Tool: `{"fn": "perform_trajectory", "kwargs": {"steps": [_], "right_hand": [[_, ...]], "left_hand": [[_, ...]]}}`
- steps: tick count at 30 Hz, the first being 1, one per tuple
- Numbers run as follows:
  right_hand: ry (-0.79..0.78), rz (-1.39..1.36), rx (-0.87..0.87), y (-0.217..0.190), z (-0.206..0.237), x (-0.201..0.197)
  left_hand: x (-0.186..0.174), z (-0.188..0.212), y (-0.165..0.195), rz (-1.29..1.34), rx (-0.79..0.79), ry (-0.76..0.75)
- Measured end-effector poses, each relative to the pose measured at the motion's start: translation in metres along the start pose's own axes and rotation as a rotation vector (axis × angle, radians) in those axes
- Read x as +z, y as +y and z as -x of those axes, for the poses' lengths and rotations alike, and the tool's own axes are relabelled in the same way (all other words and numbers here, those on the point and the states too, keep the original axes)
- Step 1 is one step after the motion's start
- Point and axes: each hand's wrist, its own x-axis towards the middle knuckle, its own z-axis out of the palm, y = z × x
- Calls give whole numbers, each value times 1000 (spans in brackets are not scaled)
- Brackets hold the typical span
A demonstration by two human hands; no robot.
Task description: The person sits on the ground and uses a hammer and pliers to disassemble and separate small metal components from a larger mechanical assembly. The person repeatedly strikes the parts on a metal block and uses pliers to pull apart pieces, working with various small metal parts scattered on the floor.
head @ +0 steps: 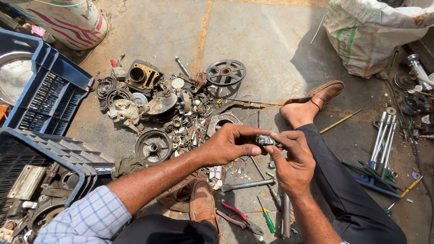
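A small grey metal part [265, 140] is pinched between the fingertips of both my hands above the stone floor. My left hand [230, 144] grips it from the left with thumb and fingers curled. From the right, my right hand [294, 158] holds the same part with its fingertips. Just beyond my hands lies a heap of scrap metal parts [167, 108]: pulleys, housings, rings and small fittings. Below my hands lie a chisel-like bar [246, 185], a green-handled screwdriver [268, 219] and red-handled pliers [235, 212].
Two blue plastic crates [49, 95] with metal parts stand at the left. A white sack [366, 36] sits at the top right. Wrenches and tools [384, 140] lie at the right. My legs and brown shoes [316, 97] stretch across the floor.
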Motion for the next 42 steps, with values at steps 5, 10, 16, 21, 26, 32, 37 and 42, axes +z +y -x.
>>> {"fn": "perform_trajectory", "kwargs": {"steps": [5,10,16,21,26,32,37,42], "right_hand": [[-32,21,-13,-10,4,20],[-77,-99,-65,-16,7,29],[-108,-113,-102,-24,16,25],[-93,-71,-92,-36,19,26],[-175,103,-117,-38,19,17],[-218,-71,59,8,22,-26],[-198,-164,262,76,41,-54],[-169,-224,417,129,64,-67]], "left_hand": [[-6,17,-18,105,-13,38],[-4,29,-25,304,-46,-18],[2,39,-27,383,-81,-48],[6,43,-22,351,-86,-56],[8,43,-3,62,-62,-19],[-1,34,8,-209,-139,-89],[-14,26,-52,-764,-279,-39],[20,47,-182,-1090,-896,-299]]}}
